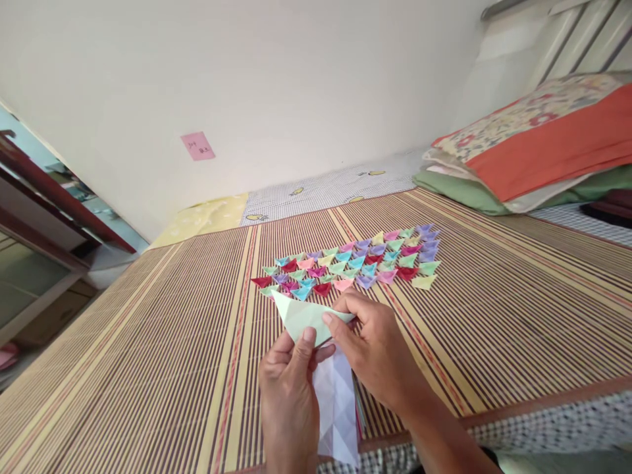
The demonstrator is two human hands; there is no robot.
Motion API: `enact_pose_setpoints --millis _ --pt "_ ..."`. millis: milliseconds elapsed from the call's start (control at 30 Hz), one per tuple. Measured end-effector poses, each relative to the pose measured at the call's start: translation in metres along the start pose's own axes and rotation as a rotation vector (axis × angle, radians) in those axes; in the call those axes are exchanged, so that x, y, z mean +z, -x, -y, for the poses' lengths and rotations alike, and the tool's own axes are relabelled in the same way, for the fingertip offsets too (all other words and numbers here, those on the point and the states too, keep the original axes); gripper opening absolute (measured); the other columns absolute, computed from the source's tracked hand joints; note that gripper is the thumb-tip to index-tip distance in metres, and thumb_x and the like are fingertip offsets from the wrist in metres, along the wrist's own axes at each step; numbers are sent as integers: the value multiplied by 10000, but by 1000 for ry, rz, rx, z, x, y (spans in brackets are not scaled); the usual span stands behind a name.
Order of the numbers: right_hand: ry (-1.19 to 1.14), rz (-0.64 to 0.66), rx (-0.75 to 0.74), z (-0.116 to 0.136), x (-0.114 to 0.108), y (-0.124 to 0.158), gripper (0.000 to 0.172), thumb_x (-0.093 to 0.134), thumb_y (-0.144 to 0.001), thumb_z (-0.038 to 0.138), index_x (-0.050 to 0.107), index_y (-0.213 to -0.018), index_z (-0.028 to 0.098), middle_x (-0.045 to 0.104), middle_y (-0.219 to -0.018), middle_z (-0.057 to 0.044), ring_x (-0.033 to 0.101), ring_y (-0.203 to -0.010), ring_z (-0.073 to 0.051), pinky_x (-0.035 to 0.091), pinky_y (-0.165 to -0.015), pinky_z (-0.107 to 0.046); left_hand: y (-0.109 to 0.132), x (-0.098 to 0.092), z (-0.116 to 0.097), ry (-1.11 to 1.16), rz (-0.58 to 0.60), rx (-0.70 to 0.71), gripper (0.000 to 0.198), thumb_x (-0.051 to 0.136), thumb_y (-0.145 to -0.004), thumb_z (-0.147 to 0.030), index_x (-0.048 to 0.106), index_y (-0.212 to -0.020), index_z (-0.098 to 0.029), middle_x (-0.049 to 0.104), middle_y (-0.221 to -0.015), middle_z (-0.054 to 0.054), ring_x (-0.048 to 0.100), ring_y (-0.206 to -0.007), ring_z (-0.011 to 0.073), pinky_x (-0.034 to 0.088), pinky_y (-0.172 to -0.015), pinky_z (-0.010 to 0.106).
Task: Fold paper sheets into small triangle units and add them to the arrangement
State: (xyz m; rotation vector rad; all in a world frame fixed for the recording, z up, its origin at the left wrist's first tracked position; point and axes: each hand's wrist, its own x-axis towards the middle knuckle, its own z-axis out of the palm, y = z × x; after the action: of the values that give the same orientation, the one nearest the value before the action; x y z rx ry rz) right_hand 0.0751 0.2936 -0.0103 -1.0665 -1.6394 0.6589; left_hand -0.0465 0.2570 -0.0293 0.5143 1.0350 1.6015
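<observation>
A pale green folded paper is held up between both hands, its pointed end facing up and left. My left hand pinches its lower edge, thumb on the front face. My right hand grips the right end between thumb and bent fingers. Below the hands lies a creased white-lilac sheet of paper, with edges of other coloured sheets showing under its right side. Just beyond the hands, several rows of small folded paper pieces in red, green, blue, purple, pink and yellow rest on the striped mat.
A checked cloth with a fruit print and a yellow cloth run along the wall. Folded bedding is piled at the right, near a radiator. A pink note is on the wall. The mat's edge drops off at left.
</observation>
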Motion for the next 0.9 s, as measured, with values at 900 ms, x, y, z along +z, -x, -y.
enact_pose_setpoints --millis 900 --pt "-624 60 383 -2 30 0 254 806 -802 386 638 -728 210 605 -595 44 564 -546 -132 471 -524 -240 2 7 -1 267 -115 -32 360 968 -601 -139 861 -944 -174 843 -939 86 751 -727 158 607 -674 225"
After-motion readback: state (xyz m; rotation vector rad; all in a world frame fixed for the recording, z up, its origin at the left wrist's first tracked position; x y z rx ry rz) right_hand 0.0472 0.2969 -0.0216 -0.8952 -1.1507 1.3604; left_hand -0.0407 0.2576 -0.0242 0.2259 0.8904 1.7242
